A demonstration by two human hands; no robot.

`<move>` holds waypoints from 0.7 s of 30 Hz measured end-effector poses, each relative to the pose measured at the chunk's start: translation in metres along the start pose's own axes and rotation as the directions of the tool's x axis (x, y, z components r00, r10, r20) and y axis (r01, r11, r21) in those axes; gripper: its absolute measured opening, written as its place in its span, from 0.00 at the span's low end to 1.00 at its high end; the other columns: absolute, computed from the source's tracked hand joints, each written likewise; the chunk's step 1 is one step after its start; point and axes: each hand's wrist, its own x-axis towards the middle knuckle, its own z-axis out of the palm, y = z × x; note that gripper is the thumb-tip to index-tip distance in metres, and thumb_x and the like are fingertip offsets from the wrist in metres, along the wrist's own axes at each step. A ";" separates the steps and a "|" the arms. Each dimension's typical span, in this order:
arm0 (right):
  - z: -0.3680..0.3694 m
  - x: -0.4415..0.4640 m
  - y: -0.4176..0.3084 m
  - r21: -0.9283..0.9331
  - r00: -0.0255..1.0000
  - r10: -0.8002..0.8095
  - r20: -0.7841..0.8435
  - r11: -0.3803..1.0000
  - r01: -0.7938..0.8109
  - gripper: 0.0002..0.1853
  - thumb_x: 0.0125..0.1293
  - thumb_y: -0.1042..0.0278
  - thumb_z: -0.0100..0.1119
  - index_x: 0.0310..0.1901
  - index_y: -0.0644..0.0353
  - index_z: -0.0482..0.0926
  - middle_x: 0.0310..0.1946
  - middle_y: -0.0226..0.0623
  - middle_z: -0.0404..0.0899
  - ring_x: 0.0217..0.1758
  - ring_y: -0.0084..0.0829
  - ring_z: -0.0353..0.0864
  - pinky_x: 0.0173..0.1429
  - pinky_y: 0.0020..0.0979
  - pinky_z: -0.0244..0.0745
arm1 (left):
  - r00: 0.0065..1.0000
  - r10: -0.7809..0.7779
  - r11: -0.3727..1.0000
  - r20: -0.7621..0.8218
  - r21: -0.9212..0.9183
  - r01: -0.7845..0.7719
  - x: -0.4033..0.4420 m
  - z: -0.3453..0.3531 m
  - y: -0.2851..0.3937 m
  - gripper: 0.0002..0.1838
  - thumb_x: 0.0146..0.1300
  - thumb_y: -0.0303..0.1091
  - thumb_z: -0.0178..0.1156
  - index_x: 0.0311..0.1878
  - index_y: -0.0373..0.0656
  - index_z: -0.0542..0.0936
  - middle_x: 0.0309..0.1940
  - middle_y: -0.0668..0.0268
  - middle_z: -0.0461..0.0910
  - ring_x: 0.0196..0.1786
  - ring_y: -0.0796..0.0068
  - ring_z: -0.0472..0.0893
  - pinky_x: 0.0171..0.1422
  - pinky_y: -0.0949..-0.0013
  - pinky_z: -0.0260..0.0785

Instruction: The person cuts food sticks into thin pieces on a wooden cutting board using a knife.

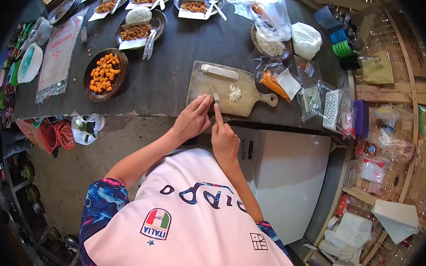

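A wooden cutting board lies at the table's near edge. My left hand rests over its near left part, fingers bent together and fingertips pressed down; what they pinch is mostly hidden. My right hand is closed, its index finger stretched forward along what looks like a knife; only a bit of grey blade shows between the hands. Toward the board's far side lies a white rectangular block. A small heap of thin white strips sits right of my fingertips.
A bowl of orange cubes stands left of the board. Plates with rice and brown food line the back. Right are a bowl of white shreds, an orange piece in plastic and a white basket. Below is a white appliance.
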 end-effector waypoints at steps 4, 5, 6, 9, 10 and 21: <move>-0.012 -0.013 -0.004 0.009 0.998 0.030 0.058 0.999 -0.031 0.34 0.78 0.61 0.53 0.83 0.28 0.63 0.28 0.47 0.83 0.30 0.53 0.88 0.38 0.53 0.86 | 1.000 0.009 1.000 0.012 0.023 -0.009 0.002 -0.007 0.000 0.32 0.66 0.34 0.60 0.69 0.22 0.75 0.72 0.49 0.72 0.77 0.54 0.71 0.83 0.59 0.65; -0.008 -0.011 -0.003 0.005 0.999 0.018 0.046 1.000 -0.019 0.34 0.78 0.61 0.53 0.83 0.28 0.63 0.28 0.47 0.83 0.30 0.53 0.88 0.38 0.54 0.86 | 1.000 0.000 1.000 0.004 0.016 0.000 0.003 -0.006 0.000 0.32 0.66 0.34 0.60 0.69 0.22 0.75 0.72 0.49 0.72 0.77 0.54 0.71 0.83 0.59 0.65; -0.004 -0.011 -0.002 0.000 0.999 0.012 0.035 1.000 -0.012 0.34 0.78 0.61 0.53 0.83 0.28 0.63 0.28 0.47 0.83 0.30 0.53 0.88 0.38 0.54 0.86 | 1.000 -0.006 1.000 -0.002 0.004 0.006 0.002 -0.005 -0.001 0.32 0.66 0.34 0.60 0.69 0.22 0.75 0.72 0.49 0.72 0.77 0.54 0.71 0.83 0.60 0.65; 0.001 -0.006 0.001 0.015 1.000 -0.004 0.010 1.000 0.003 0.35 0.77 0.61 0.54 0.84 0.28 0.62 0.27 0.47 0.82 0.30 0.53 0.88 0.38 0.55 0.86 | 1.000 0.009 1.000 -0.002 0.018 -0.009 0.000 -0.004 0.001 0.32 0.65 0.34 0.60 0.69 0.22 0.75 0.71 0.49 0.72 0.77 0.55 0.71 0.83 0.60 0.66; 0.000 -0.001 0.000 0.026 1.000 -0.017 -0.004 1.000 0.017 0.35 0.77 0.61 0.54 0.84 0.28 0.62 0.26 0.48 0.82 0.29 0.53 0.88 0.37 0.56 0.85 | 1.000 0.020 0.999 -0.006 0.039 -0.020 0.002 -0.006 -0.001 0.32 0.64 0.34 0.60 0.69 0.22 0.75 0.71 0.49 0.72 0.77 0.55 0.71 0.83 0.61 0.66; -0.007 -0.002 -0.004 0.045 0.999 -0.007 0.037 0.999 0.006 0.35 0.79 0.62 0.54 0.84 0.29 0.60 0.27 0.47 0.81 0.31 0.53 0.88 0.39 0.54 0.85 | 1.000 0.014 0.999 -0.006 0.036 -0.014 0.003 -0.007 -0.002 0.32 0.63 0.34 0.60 0.68 0.21 0.76 0.70 0.50 0.73 0.77 0.57 0.71 0.83 0.61 0.66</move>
